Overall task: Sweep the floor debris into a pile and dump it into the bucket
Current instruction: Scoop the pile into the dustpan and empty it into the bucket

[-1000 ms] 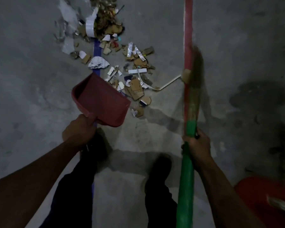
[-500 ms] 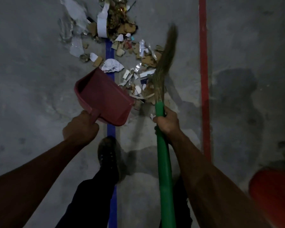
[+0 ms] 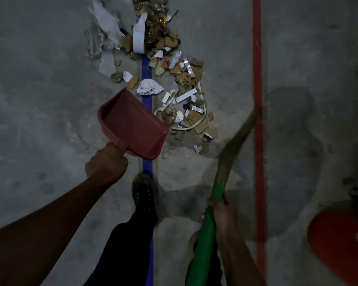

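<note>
Left hand (image 3: 106,162) grips dustpan (image 3: 132,124) beside debris (image 3: 186,96); right hand (image 3: 219,209) grips broom (image 3: 232,153)

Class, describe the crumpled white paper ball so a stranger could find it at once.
Start at the blue line down the middle of the floor and follow it to the dustpan. The paper ball lies on the line just beyond the pan's far corner. It is the only crumpled white wad; its neighbours are flat scraps.

The scene is dimly lit and grainy. Soft shadows are cast on the concrete floor (image 3: 50,100). The broom bristles (image 3: 238,139) are smeared by motion blur. Straight lines are bowed near the edges.
</note>
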Tool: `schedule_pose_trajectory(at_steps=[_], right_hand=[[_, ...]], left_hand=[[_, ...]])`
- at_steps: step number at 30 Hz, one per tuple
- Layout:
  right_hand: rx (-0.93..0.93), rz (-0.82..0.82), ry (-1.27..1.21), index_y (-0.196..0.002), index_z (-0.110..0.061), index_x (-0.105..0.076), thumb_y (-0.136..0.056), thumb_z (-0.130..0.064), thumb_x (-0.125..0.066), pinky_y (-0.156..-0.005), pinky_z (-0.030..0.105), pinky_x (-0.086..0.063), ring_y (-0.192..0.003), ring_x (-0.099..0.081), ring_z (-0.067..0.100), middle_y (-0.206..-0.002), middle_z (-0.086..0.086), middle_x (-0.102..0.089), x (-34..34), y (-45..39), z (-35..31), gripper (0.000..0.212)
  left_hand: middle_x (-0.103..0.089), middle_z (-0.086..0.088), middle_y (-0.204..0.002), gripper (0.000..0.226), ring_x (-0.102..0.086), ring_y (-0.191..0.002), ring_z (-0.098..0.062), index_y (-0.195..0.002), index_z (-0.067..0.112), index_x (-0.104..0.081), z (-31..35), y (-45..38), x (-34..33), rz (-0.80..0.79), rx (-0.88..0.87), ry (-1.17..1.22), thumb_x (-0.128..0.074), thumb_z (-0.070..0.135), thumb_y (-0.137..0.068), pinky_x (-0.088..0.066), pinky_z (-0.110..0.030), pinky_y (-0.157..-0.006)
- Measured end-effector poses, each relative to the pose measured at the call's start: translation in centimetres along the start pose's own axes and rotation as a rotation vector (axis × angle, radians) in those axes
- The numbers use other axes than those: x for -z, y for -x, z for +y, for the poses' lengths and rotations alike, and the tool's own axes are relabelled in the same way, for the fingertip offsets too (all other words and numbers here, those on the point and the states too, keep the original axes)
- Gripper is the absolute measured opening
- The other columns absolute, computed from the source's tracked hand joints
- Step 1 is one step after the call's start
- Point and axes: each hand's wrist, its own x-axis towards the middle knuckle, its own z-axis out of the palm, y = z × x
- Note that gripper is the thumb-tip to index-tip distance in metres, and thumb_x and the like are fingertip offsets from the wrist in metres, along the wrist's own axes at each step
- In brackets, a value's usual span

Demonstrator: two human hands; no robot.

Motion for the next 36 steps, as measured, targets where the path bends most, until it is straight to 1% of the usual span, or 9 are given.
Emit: schedule_pose_trajectory(at_steps=[4, 10, 13, 17, 20, 25, 27, 30, 36], right_hand=[[0.063, -0.160, 0.008, -0.121, -0.017, -0.065, -0.082, 0.000, -0.063, -0.067, 0.039, -0.057, -0.078, -0.066, 0.030, -0.100, 0.018, -0.070, -6.3, -0.6, -0.3, 0.042], [0.175, -0.295, 0.036, -0.093, -0.030, -0.064, -0.058, -0.015, -0.062, -0.076, 0.053, -0.059, -0.087, -0.069, 0.038, -0.094, 0.013, -0.071, -14.0, -0.2, -6.2, 0.038], [0.243, -0.345, 0.028, -0.092, -0.029, -0.065, -0.055, -0.015, -0.064, -0.073, 0.054, -0.059, -0.076, -0.068, 0.035, -0.092, 0.017, -0.071, -14.3, 0.4, -8.4, 0.040], [0.260, -0.273, -0.117, -0.092, -0.029, -0.066, -0.075, -0.002, -0.064, -0.051, 0.033, -0.051, -0.052, -0.059, 0.025, -0.077, 0.014, -0.064, -10.5, 3.2, -9.0, 0.032], [0.224, -0.211, -0.205, -0.093, -0.031, -0.065, -0.082, 0.000, -0.064, -0.051, 0.032, -0.050, -0.053, -0.057, 0.024, -0.076, 0.012, -0.061, -6.5, 5.4, -7.1, 0.033], [0.006, -0.036, -0.217, -0.108, -0.003, -0.063, -0.086, 0.004, -0.060, -0.043, 0.024, -0.048, -0.047, -0.053, 0.022, -0.073, 0.017, -0.059, -3.4, 5.5, -1.8, 0.024], [-0.070, 0.004, -0.213, -0.105, -0.001, -0.066, -0.083, 0.004, -0.061, -0.052, 0.031, -0.052, -0.056, -0.056, 0.025, -0.084, 0.023, -0.065, -4.1, 4.6, 0.3, 0.023], [-0.083, -0.084, -0.180, -0.104, -0.003, -0.068, -0.083, 0.003, -0.059, -0.051, 0.032, -0.049, -0.055, -0.056, 0.024, -0.081, 0.019, -0.062, -7.3, 3.8, 1.4, 0.024], [0.049, -0.347, -0.085, -0.118, -0.014, -0.063, -0.071, -0.004, -0.067, -0.063, 0.039, -0.060, -0.070, -0.066, 0.028, -0.104, 0.018, -0.069, -15.3, 4.2, -3.6, 0.049]], left_hand=[[-0.059, -0.016, -0.116, 0.034, -0.058, -0.103, -0.034, -0.117, 0.010, -0.050, -1.0, -0.1, 0.0, 0.008, 0.007, -0.002, -0.055, 0.025, -0.087, -0.042, -0.035, -0.081], [-0.058, -0.016, -0.117, 0.036, -0.057, -0.104, -0.035, -0.119, 0.009, -0.049, -2.1, -0.5, 0.0, 0.012, 0.043, -0.058, -0.055, 0.026, -0.087, -0.042, -0.036, -0.081], [-0.057, -0.016, -0.118, 0.037, -0.057, -0.105, -0.036, -0.121, 0.008, -0.049, -2.6, -0.5, -0.1, 0.022, 0.040, -0.072, -0.055, 0.025, -0.088, -0.042, -0.037, -0.082], [-0.058, -0.018, -0.115, 0.035, -0.058, -0.102, -0.036, -0.117, 0.008, -0.050, -2.5, -0.5, 0.5, 0.030, 0.060, -0.051, -0.054, 0.026, -0.087, -0.044, -0.039, -0.082], [-0.054, -0.020, -0.121, 0.037, -0.055, -0.108, -0.038, -0.125, 0.007, -0.050, -1.6, 0.0, 1.5, 0.019, 0.005, -0.051, -0.052, 0.022, -0.091, -0.044, -0.042, -0.087], [-0.055, -0.019, -0.126, 0.037, -0.054, -0.112, -0.038, -0.126, 0.008, -0.052, -1.3, 0.9, 2.5, 0.020, 0.006, -0.019, -0.052, 0.022, -0.091, -0.043, -0.039, -0.090], [-0.052, -0.017, -0.130, 0.042, -0.052, -0.115, -0.037, -0.130, 0.009, -0.049, -1.4, 0.7, 2.5, 0.000, 0.023, -0.019, -0.052, 0.024, -0.091, -0.042, -0.040, -0.093], [-0.055, -0.018, -0.127, 0.042, -0.054, -0.112, -0.038, -0.127, 0.007, -0.049, -1.7, 0.1, 2.3, 0.030, 0.063, -0.021, -0.052, 0.025, -0.089, -0.044, -0.040, -0.091], [-0.058, -0.019, -0.120, 0.040, -0.057, -0.106, -0.039, -0.118, 0.009, -0.051, -3.9, -1.2, 1.7, 0.061, 0.106, -0.019, -0.054, 0.030, -0.084, -0.046, -0.041, -0.088]])
